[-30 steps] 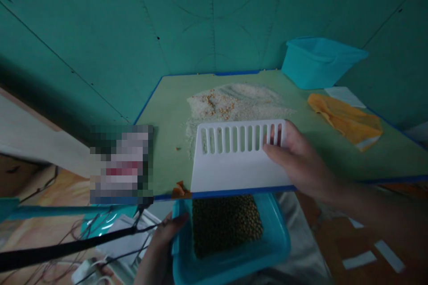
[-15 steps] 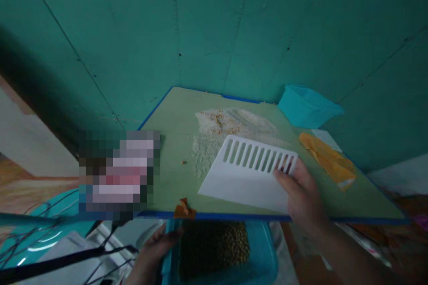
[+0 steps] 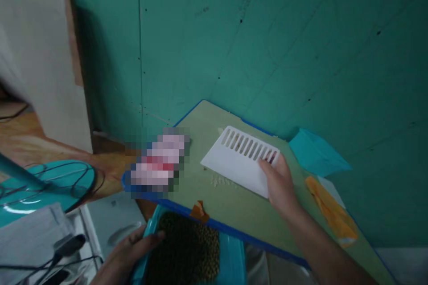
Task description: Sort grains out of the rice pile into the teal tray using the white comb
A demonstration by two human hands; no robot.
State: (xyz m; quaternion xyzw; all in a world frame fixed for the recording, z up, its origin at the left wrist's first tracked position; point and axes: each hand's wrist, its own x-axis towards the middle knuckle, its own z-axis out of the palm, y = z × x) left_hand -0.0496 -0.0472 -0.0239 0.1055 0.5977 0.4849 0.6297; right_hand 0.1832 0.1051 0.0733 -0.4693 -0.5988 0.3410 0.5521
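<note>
My right hand grips the right end of a white plastic scraper with a row of slots, its thumb on top. The scraper is over the green tabletop and hides most of the pale grains there. A few pale crumbs lie in front of its edge. My left hand holds the left rim of a turquoise tub, thumb over the rim. Inside the tub are many small round brownish grains; the far left part is in shadow.
A turquoise folded container and an orange cloth lie at the table's right. A blurred-out pink and white item is on the left. Brown tape sticks to the front edge. A turquoise stool with cables stands left.
My view has turned left. The scraper has moved away from me over the pale grains, which showed behind it before. My left hand stays on the tub's rim.
</note>
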